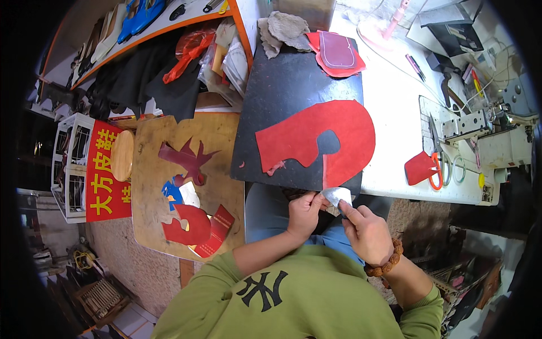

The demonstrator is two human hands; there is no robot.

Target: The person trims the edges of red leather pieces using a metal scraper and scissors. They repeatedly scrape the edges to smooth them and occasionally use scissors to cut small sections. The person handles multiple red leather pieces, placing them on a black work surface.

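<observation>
A curved red leather piece (pixel 353 127) lies on a black board (pixel 271 90) in front of me, its narrow end reaching the near edge. Just below that end, my right hand (pixel 368 233) grips a broad, silvery blade (pixel 335 195), which looks like a leather skiving knife; its handle is hidden in my fingers. My left hand (pixel 305 216) is closed beside the blade, thumb and fingers pinched together at the board's near edge. What sits between those fingers is hidden.
More red pieces (pixel 339 53) and a grey cloth (pixel 285 31) lie at the board's far end. Leather scraps (pixel 189 161) cover part of the wooden table (pixel 149 192) to the left. On the right white table are scissors (pixel 436 164), a red scrap (pixel 419 168) and a sewing machine (pixel 502 133).
</observation>
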